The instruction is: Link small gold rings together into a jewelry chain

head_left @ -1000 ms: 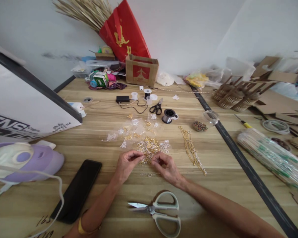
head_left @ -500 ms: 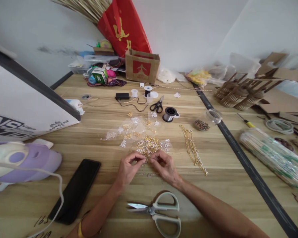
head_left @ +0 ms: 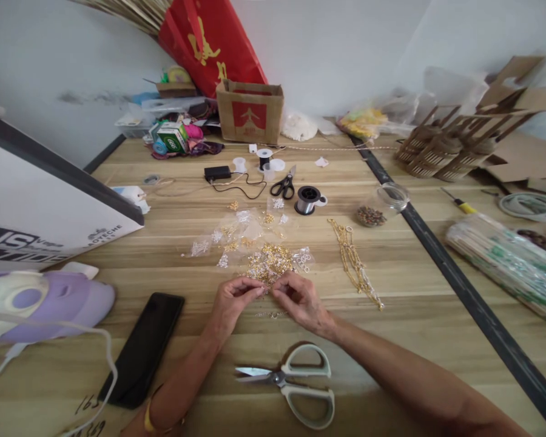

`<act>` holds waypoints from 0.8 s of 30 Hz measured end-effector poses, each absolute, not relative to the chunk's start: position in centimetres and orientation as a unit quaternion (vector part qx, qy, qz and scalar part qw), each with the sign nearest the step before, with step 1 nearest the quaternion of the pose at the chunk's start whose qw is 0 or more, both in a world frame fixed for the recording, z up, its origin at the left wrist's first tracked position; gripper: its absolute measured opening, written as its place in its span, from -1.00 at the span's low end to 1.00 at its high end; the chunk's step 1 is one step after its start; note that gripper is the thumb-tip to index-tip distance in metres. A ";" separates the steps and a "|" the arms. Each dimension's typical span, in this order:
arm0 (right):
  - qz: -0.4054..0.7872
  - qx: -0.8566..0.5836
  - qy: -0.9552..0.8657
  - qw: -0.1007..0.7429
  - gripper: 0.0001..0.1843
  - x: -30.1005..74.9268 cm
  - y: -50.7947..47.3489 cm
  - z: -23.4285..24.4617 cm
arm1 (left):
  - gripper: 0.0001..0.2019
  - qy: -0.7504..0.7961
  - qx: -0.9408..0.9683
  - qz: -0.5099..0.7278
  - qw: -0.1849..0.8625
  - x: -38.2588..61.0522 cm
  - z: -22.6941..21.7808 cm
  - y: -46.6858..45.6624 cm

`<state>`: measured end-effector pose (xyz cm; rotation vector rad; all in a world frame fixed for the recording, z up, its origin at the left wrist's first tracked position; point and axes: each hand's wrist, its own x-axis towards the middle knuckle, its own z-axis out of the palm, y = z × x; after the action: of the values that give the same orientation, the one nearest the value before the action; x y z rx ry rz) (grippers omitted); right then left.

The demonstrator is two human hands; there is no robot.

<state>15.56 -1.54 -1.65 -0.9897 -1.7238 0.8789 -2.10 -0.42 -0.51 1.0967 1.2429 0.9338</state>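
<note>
My left hand [head_left: 235, 301] and my right hand [head_left: 301, 301] almost meet at the fingertips, each closed in a pinch. Whatever lies between the fingers is too small to make out. Just beyond them is a heap of gold and silver beads [head_left: 269, 260]. A thin silver chain [head_left: 273, 315] with a ring lies on the wood below my fingertips. Nearer to me, white-handled scissors [head_left: 284, 381] rest with blades slightly apart, pointing left. Small clear bags of findings [head_left: 243, 229] spread out behind the heap, and a bag of rings [head_left: 303, 258] sits to its right.
Gold chains [head_left: 352, 261] lie to the right, near a jar of mixed beads [head_left: 371, 215]. A wire spool [head_left: 307, 201] and black scissors [head_left: 283, 184] stand farther back. At left are a black phone [head_left: 144, 349] and a purple-white device [head_left: 50, 300] with a cable.
The view has shifted slightly. My two hands have drawn a little closer together at the fingertips, both still pinching.
</note>
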 end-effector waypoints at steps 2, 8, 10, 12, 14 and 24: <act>0.356 -0.401 -0.707 0.461 -0.85 15.6 -1.6 -1.7 | -0.83 0.525 0.464 0.401 0.590 -2.2 -0.7 -0.4; 0.350 -0.397 -0.721 0.447 -0.86 15.6 -1.8 -1.9 | -0.79 0.524 0.467 0.402 0.588 -2.2 -1.0 -0.6; 0.348 -0.393 -0.725 0.446 -0.86 15.6 -1.8 -1.9 | -0.79 0.523 0.463 0.404 0.591 -2.1 -0.9 -0.6; 0.349 -0.394 -0.725 0.445 -0.86 15.6 -1.8 -2.0 | -0.81 0.523 0.458 0.405 0.593 -2.1 -0.8 -0.7; 0.350 -0.396 -0.724 0.443 -0.87 15.6 -1.8 -2.0 | -0.83 0.524 0.460 0.405 0.592 -2.0 -0.7 -0.7; 0.354 -0.397 -0.722 0.443 -0.89 15.6 -1.8 -1.7 | -0.89 0.531 0.447 0.418 0.585 -1.8 -0.4 -0.7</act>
<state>15.56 -1.82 -1.73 -0.9852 -1.7912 0.8772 -1.84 -0.66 -0.44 1.0436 1.2386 0.9759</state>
